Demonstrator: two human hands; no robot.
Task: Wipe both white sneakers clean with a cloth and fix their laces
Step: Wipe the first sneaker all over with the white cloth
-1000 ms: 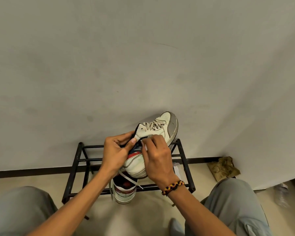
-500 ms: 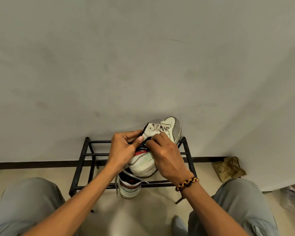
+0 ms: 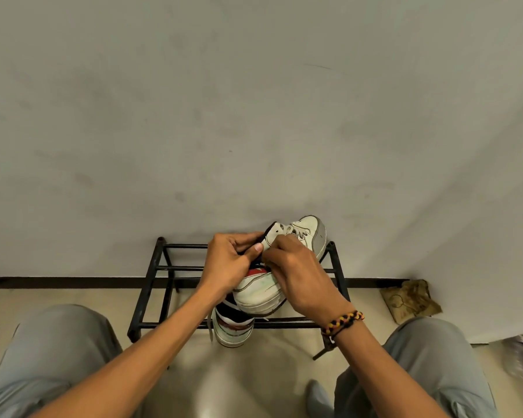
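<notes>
A black metal shoe rack (image 3: 151, 285) is seen against the wall. An upper white sneaker (image 3: 263, 294) is held above it, a second sneaker (image 3: 233, 330) below. The tongue is pinched by the left hand (image 3: 227, 263); something at the laces (image 3: 293, 229), likely a lace end, is gripped by the right hand (image 3: 299, 276). Lace fixing appears underway; threading and tightening would be called for next.

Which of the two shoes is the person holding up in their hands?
The upper sneaker, toe pointing at the wall: the left hand and right hand grip it near the laces. The other sneaker sits below it, untouched.
</notes>
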